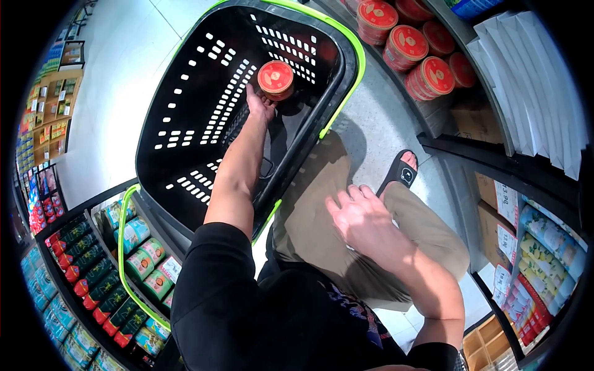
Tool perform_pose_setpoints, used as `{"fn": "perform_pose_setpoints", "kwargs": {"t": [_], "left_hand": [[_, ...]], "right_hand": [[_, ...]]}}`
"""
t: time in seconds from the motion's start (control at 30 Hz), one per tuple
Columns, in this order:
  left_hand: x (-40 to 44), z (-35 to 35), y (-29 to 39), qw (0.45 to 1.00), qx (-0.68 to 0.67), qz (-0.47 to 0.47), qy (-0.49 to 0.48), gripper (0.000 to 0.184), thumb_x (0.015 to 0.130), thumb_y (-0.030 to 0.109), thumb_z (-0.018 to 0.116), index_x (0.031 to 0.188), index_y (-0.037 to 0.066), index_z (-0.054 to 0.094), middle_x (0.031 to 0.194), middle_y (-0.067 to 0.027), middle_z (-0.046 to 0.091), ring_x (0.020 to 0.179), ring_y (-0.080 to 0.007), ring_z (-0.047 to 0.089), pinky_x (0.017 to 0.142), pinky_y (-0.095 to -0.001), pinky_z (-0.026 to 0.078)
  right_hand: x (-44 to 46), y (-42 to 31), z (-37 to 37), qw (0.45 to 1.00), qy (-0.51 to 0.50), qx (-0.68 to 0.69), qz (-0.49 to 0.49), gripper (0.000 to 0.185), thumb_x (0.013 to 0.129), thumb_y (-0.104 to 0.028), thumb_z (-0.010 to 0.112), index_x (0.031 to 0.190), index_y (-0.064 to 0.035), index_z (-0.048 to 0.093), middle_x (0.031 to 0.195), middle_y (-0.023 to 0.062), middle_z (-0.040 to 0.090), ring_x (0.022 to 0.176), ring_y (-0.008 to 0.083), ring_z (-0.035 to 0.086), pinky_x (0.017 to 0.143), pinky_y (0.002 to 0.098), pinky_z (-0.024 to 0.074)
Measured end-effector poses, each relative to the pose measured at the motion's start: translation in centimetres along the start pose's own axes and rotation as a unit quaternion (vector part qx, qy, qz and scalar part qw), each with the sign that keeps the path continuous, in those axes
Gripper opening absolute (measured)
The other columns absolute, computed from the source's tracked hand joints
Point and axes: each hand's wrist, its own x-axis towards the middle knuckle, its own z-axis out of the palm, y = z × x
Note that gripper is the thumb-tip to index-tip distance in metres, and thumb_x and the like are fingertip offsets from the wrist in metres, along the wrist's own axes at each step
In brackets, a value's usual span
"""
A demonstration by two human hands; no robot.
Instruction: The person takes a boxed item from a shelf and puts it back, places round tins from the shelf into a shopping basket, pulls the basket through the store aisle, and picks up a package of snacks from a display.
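Observation:
Inside a black plastic shopping basket [185, 65] with lime-green handles, my left hand [262, 106] reaches in and closes around the lower side of a round red tub [276, 78]. The tub stands upright with its printed lid facing up. Part of my left hand's grip is hidden beneath it. My right hand [362, 216] hovers or rests over my bent leg in khaki trousers; I cannot tell if it touches. Its fingers are loosely spread, and nothing shows in them.
Several matching red tubs [408, 46] are stacked on the shelf at upper right, near white packets [532, 80]. Packaged goods [145, 260] line the lower-left shelf. More packs with price tags [538, 260] stand at right. My sandalled foot [404, 168] is on the tiled floor.

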Motion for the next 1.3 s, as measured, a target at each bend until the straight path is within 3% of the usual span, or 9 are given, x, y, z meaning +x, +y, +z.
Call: {"fn": "perform_pose_setpoints", "kwargs": {"t": [0.07, 0.23, 0.53, 0.67, 0.73, 0.9, 1.1, 1.13, 1.3], "left_hand": [[-1.5, 1.3, 0.0, 0.995, 0.084, 0.048, -0.038, 0.084, 0.095, 0.066, 0.026, 0.148, 0.002, 0.030, 0.156, -0.0176, 0.026, 0.146, -0.0329, 0.015, 0.117, -0.0505, 0.015], [1.7, 1.3, -0.3, 0.995, 0.025, 0.092, -0.004, 0.063, 0.100, 0.052, 0.034, 0.132, 0.000, 0.050, 0.133, -0.0139, 0.055, 0.119, -0.0303, 0.057, 0.098, -0.0440, 0.048], [1.0, 0.3, 0.3, 0.982, 0.112, 0.132, 0.080, 0.061, 0.103, 0.042, 0.030, 0.135, -0.008, 0.042, 0.134, -0.0181, 0.053, 0.120, -0.0286, 0.056, 0.101, -0.0407, 0.045], [-0.9, -0.1, 2.5, 0.872, 0.391, 0.186, 0.228, 0.064, 0.090, 0.044, 0.049, 0.121, -0.011, 0.056, 0.121, -0.0258, 0.061, 0.112, -0.0340, 0.059, 0.095, -0.0417, 0.044], [-2.4, 0.2, 3.5, 0.819, 0.477, 0.246, 0.201, 0.052, 0.088, 0.039, 0.056, 0.111, -0.007, 0.062, 0.109, -0.0231, 0.066, 0.103, -0.0331, 0.063, 0.092, -0.0407, 0.046], [-7.4, 2.9, 5.7, 0.872, 0.366, 0.323, 0.047, 0.021, 0.084, 0.016, 0.060, 0.089, -0.003, 0.067, 0.076, -0.0018, 0.061, 0.069, -0.0107, 0.053, 0.067, -0.0255, 0.043], [-20.6, 10.6, 7.5, 0.888, 0.346, 0.214, -0.216, 0.022, 0.094, 0.018, 0.057, 0.108, 0.002, 0.063, 0.097, -0.0053, 0.065, 0.087, -0.0113, 0.060, 0.078, -0.0261, 0.046], [-22.9, 11.6, 8.0, 0.873, 0.394, 0.158, -0.239, 0.037, 0.093, 0.023, 0.061, 0.120, -0.003, 0.056, 0.111, -0.0121, 0.063, 0.097, -0.0152, 0.060, 0.084, -0.0269, 0.048], [-28.0, 12.6, 5.7, 0.562, 0.680, 0.351, -0.314, 0.074, 0.081, 0.028, 0.072, 0.139, -0.003, 0.037, 0.129, -0.0302, 0.053, 0.121, -0.0372, 0.054, 0.102, -0.0412, 0.040]], "right_hand": [[0.1, 0.0, -0.1, 1.000, 0.013, 0.003, -0.004, 0.031, 0.081, -0.016, 0.059, 0.108, -0.0016, 0.065, 0.092, 0.0132, 0.062, 0.097, 0.0280, 0.060, 0.089, 0.0372, 0.0439], [0.0, -0.1, -0.8, 1.000, 0.021, 0.003, 0.001, 0.031, 0.082, -0.016, 0.057, 0.108, -0.0008, 0.065, 0.093, 0.0136, 0.062, 0.097, 0.0293, 0.059, 0.091, 0.0380, 0.0433], [0.3, -0.4, -0.7, 1.000, -0.020, 0.008, 0.019, 0.035, 0.084, -0.015, 0.054, 0.117, -0.0022, 0.059, 0.100, 0.0111, 0.062, 0.102, 0.0259, 0.057, 0.094, 0.0383, 0.0388], [0.3, -0.7, -0.8, 1.000, -0.021, 0.000, 0.016, 0.036, 0.088, -0.018, 0.052, 0.120, -0.0036, 0.058, 0.103, 0.0111, 0.062, 0.104, 0.0254, 0.056, 0.095, 0.0386, 0.0378], [0.6, -0.7, -1.5, 0.999, -0.030, -0.007, 0.008, 0.035, 0.088, -0.019, 0.051, 0.119, -0.0038, 0.058, 0.103, 0.0111, 0.062, 0.104, 0.0252, 0.056, 0.095, 0.0386, 0.0378], [1.3, -0.6, -2.5, 1.000, -0.021, 0.002, -0.009, 0.035, 0.089, -0.020, 0.051, 0.118, -0.0025, 0.059, 0.103, 0.0116, 0.062, 0.104, 0.0253, 0.056, 0.095, 0.0388, 0.0382], [1.9, -0.8, -2.7, 0.999, 0.029, -0.035, -0.029, 0.040, 0.086, -0.017, 0.052, 0.121, -0.0011, 0.059, 0.104, 0.0131, 0.061, 0.104, 0.0286, 0.057, 0.098, 0.0408, 0.0404], [2.1, -0.8, -2.8, 0.997, 0.030, -0.055, -0.048, 0.039, 0.084, -0.017, 0.054, 0.120, -0.0012, 0.060, 0.102, 0.0130, 0.062, 0.102, 0.0283, 0.057, 0.098, 0.0408, 0.0409], [2.6, -0.6, -3.6, 0.991, 0.038, -0.088, -0.089, 0.037, 0.081, -0.017, 0.057, 0.114, -0.0017, 0.061, 0.096, 0.0128, 0.063, 0.096, 0.0271, 0.059, 0.094, 0.0396, 0.0430]]}}
